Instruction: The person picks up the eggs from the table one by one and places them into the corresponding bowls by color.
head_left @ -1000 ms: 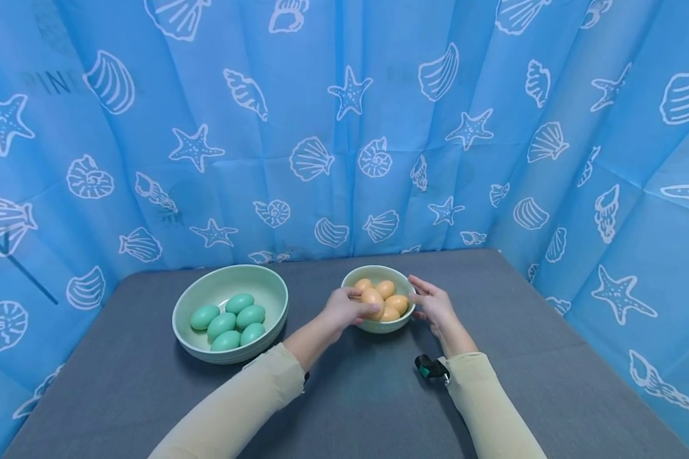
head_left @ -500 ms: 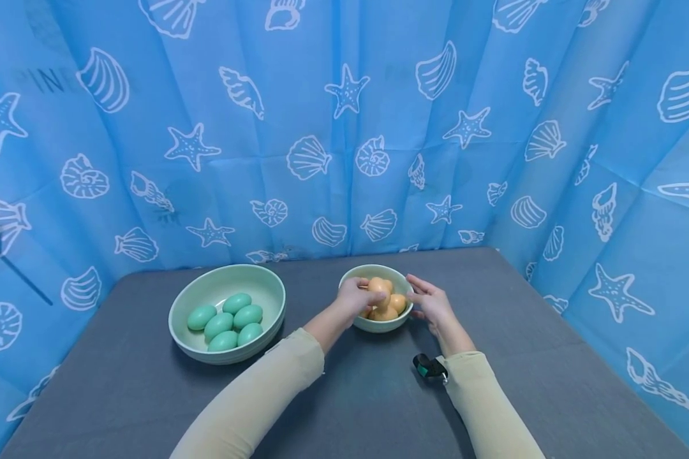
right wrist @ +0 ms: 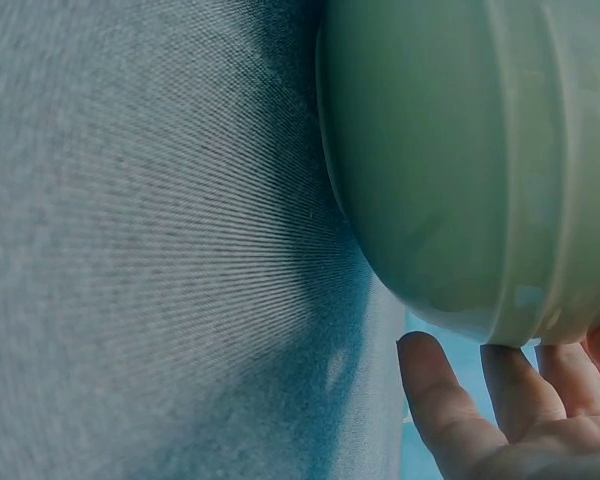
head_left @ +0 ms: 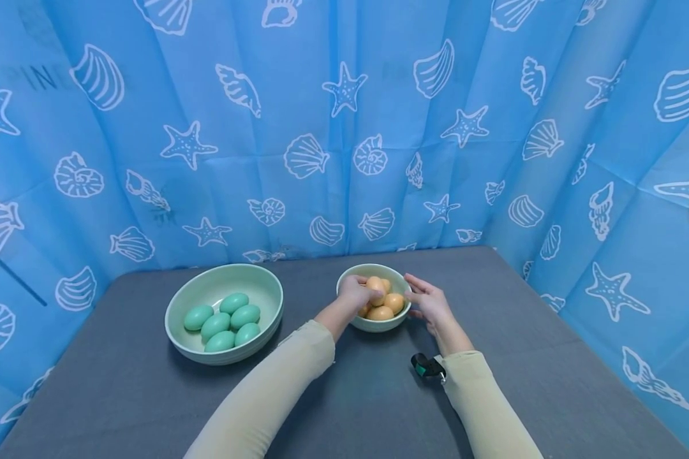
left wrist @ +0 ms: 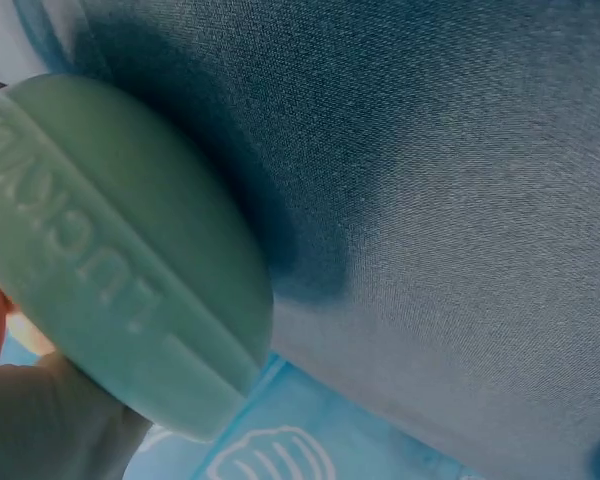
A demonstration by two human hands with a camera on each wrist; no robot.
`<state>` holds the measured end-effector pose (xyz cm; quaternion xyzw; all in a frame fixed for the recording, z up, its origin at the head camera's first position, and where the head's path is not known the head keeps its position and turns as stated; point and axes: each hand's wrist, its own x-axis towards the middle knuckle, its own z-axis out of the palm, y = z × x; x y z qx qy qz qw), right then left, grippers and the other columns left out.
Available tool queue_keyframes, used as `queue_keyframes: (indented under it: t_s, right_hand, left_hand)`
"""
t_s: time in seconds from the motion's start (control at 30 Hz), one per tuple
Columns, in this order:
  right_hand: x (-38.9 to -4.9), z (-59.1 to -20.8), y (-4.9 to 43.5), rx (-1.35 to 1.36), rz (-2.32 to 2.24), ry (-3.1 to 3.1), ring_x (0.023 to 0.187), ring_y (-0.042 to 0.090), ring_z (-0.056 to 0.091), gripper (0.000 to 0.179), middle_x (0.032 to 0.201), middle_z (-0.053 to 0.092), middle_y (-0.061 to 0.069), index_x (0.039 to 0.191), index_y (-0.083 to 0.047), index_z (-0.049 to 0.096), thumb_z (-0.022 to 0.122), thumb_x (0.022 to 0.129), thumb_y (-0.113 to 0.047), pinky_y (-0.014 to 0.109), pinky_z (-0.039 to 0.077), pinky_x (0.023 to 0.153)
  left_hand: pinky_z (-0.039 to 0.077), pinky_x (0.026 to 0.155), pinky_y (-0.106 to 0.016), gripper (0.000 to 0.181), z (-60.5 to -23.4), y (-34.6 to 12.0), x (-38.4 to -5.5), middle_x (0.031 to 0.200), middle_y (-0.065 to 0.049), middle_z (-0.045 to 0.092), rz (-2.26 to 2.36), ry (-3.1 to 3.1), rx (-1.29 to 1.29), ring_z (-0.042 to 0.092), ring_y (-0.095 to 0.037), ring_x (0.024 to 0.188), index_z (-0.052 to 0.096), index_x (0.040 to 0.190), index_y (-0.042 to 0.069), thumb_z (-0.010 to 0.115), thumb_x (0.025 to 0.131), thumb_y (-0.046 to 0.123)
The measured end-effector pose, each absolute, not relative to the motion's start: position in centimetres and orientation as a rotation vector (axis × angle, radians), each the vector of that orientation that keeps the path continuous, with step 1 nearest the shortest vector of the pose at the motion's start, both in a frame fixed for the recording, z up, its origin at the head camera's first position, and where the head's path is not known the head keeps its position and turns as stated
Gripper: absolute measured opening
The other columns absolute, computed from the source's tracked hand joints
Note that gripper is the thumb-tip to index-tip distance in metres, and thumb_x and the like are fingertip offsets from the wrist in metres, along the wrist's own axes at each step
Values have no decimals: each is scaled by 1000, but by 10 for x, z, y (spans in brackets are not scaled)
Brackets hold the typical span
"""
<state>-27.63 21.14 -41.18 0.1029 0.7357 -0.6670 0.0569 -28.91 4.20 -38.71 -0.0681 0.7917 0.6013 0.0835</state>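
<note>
In the head view a small pale green bowl [head_left: 379, 326] holds several orange eggs [head_left: 381, 313]. Over its left rim reaches my left hand [head_left: 353, 294], thumb and fingers pinching one orange egg [head_left: 375, 285] among the others. Against the bowl's right side rests my right hand [head_left: 432, 306], its fingers extended and touching the outer wall. The right wrist view shows those fingertips [right wrist: 422, 352] by the green bowl wall [right wrist: 430, 150]. Raised lettering marks the bowl [left wrist: 150, 220] in the left wrist view, where part of the left hand [left wrist: 50, 420] shows at the lower left.
A larger pale green bowl [head_left: 255, 277] with several green eggs [head_left: 215, 326] stands to the left on the grey cloth-covered table [head_left: 373, 395]. Beside the right sleeve is a black strap-like piece [head_left: 422, 364]. A blue shell-patterned curtain [head_left: 298, 210] hangs behind.
My left hand has moved further right and inward over the small bowl with the orange egg, which now sits farther back among the others. My right hand stays at the bowl's side.
</note>
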Motion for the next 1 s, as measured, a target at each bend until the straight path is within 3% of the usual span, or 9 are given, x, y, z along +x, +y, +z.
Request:
queue_keyframes:
  t_s: [0.23, 0.53, 0.7, 0.87, 1.0]
  right_hand:
    - [-277, -413, 211, 314, -2022, 2222, 150, 34, 29, 51, 162, 31, 12, 156, -8, 37, 45, 106, -5, 56, 41, 112]
    - [-280, -416, 207, 311, -2008, 2218, 149, 35, 30, 50, 162, 31, 12, 156, -9, 37, 45, 106, -6, 56, 41, 111]
    - [-284, -415, 207, 312, -1975, 2242, 149, 34, 30, 51, 162, 32, 11, 156, -10, 37, 46, 105, -5, 52, 45, 107]
    - [-288, -409, 215, 233, -1870, 2317, 148, 34, 33, 53, 163, 30, 12, 157, -9, 33, 47, 106, -9, 46, 50, 98]
    - [-287, -399, 233, 112, -1698, 2479, 145, 40, 34, 54, 162, 28, 20, 158, -4, 28, 44, 108, -17, 54, 46, 105]
  left_hand:
    - [54, 96, -34, 37, -388, 46, -292, 115, -16, 67, 1644, 2510, -198, 61, -24, 104, 66, 116, -6, 80, 83, 5]
    - [51, 101, -34, 41, -390, 42, -293, 120, -18, 65, 1651, 2514, -204, 60, -26, 110, 64, 120, -9, 77, 83, 0]
    - [47, 109, -40, 44, -389, 31, -290, 136, -22, 59, 1747, 2423, -188, 55, -31, 127, 58, 131, -10, 68, 89, 0]
    - [49, 106, -45, 41, -387, 8, -280, 136, -24, 59, 1800, 2426, -14, 54, -35, 129, 58, 133, -9, 64, 96, 7]
    - [50, 104, -47, 43, -380, -23, -267, 135, -25, 59, 1780, 2492, 134, 55, -37, 128, 55, 136, -8, 62, 99, 13]
